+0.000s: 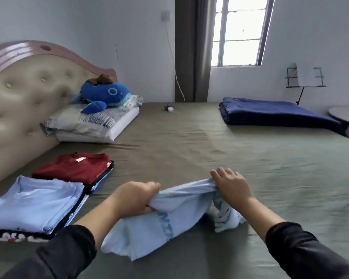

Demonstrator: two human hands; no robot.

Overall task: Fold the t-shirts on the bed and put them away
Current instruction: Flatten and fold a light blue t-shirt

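A light blue t-shirt (149, 226) with blue lettering lies crumpled on the olive bed sheet (250, 158) in front of me. My left hand (135, 198) grips its left upper edge in a fist. My right hand (232, 185) pinches the bunched fabric at the right end, lifting it slightly. Between the two hands the cloth is stretched. At the left lies a folded light blue t-shirt (34, 204) on top of a stack of darker folded shirts. Behind it sits a folded dark red t-shirt (73, 168) on another small stack.
Pillows (89, 125) with a blue whale plush (105, 94) rest against the padded headboard (18, 93). A folded navy blanket (274, 112) lies at the far right of the bed. A small charger (169, 107) sits near the far edge. A round table (347, 114) stands beyond the bed's right side.
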